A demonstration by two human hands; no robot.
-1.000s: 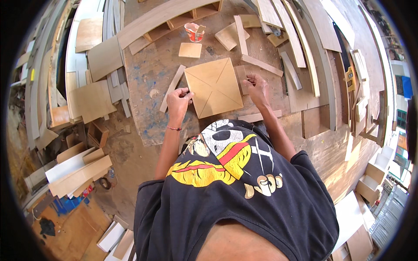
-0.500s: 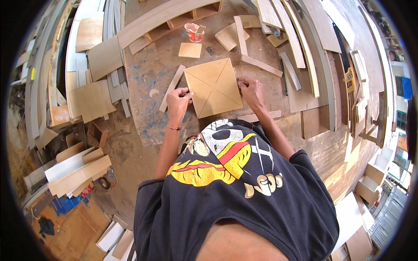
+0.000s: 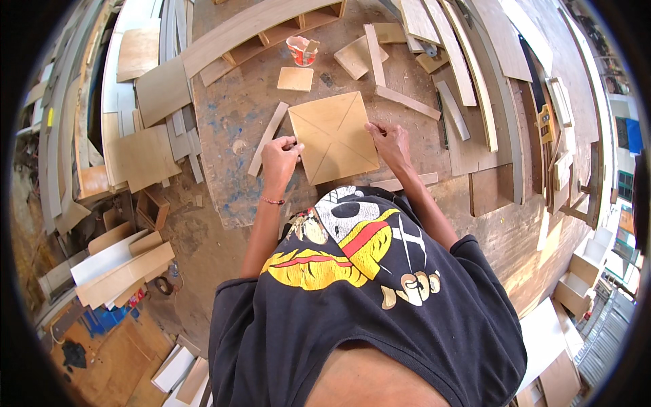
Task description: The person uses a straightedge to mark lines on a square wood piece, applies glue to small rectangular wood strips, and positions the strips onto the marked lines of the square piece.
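Note:
A square plywood board [image 3: 333, 136] with thin diagonal lines across it lies in front of me on the stained work table [image 3: 227, 136]. My left hand [image 3: 283, 157] grips its left edge with closed fingers, beside a narrow wooden strip [image 3: 266, 139]. My right hand [image 3: 388, 142] pinches the right edge of the board. Beyond the board sit a small plywood square [image 3: 295, 79] and a red and white cup [image 3: 298, 53] with something flat standing in it. Another strip [image 3: 420, 180] lies near my right forearm.
A long compartmented wooden piece [image 3: 258, 28] spans the far table. Loose blocks [image 3: 352, 57] and strips [image 3: 407, 102] lie at the back right. Long boards are stacked at right [image 3: 481, 102] and left [image 3: 146, 146]; offcuts and boxes [image 3: 122, 264] fill the lower left.
My right hand has moved left onto the board's right edge, where it now grips. The board has turned and shifted very slightly; my left hand stays on its left edge.

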